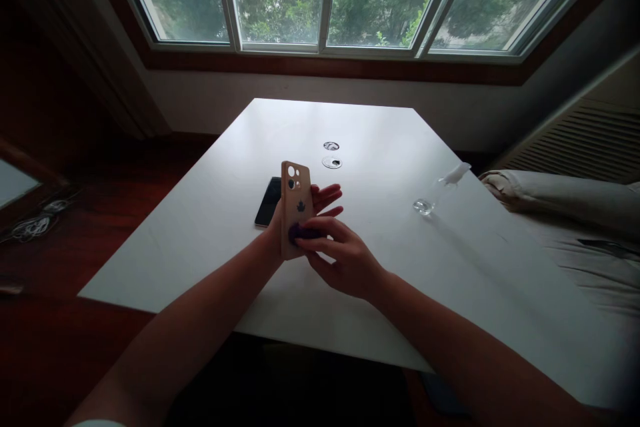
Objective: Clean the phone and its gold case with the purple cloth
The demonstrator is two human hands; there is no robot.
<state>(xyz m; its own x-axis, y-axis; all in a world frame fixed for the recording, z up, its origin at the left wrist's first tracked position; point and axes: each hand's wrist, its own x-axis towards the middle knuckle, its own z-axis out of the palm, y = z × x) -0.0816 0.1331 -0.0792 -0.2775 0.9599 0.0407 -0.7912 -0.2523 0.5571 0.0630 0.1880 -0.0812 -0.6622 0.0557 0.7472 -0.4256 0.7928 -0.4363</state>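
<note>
Showing: tan phone case (291, 212) | dark leaf emblem (301, 206) | round camera cutouts (294, 177)

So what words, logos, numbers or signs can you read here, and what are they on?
No words or numbers are readable.
Sign: a dark leaf emblem, on the back of the phone case.
Too small to read, if there is any text: the far disc and near disc on the white table.
</note>
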